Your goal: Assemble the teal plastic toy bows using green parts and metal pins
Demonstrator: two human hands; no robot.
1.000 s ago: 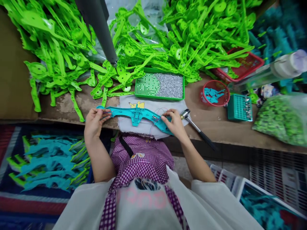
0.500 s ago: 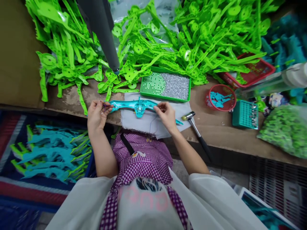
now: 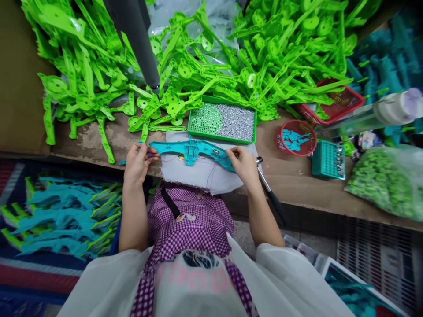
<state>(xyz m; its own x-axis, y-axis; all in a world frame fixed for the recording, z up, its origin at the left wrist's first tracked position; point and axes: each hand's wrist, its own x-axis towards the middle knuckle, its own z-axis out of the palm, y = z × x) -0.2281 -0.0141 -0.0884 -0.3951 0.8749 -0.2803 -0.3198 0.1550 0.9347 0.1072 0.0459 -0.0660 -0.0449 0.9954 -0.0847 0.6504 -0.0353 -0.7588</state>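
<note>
A long turquoise plastic bow-shaped part spans between my two hands, above a white cloth at the table's front edge. My left hand is closed on its left end. My right hand pinches the right end, fingers partly hiding it. A small shiny metal piece sits in the part near my right hand. Just right of that hand lies a hammer with a black handle, its head partly covered by the hand. Behind the part stands a green tray of small metal screws or pins.
Heaps of lime-green plastic parts cover the back. A dark grey tool hangs above. To the right are a red basket of turquoise pieces, a teal box and a bag of green pieces. Finished-looking bows lie lower left.
The turquoise part has turned in my hands, now showing its ribbed face and a metal piece. My right hand has shifted right and down slightly, over the hammer's head. The view has shifted a little.
</note>
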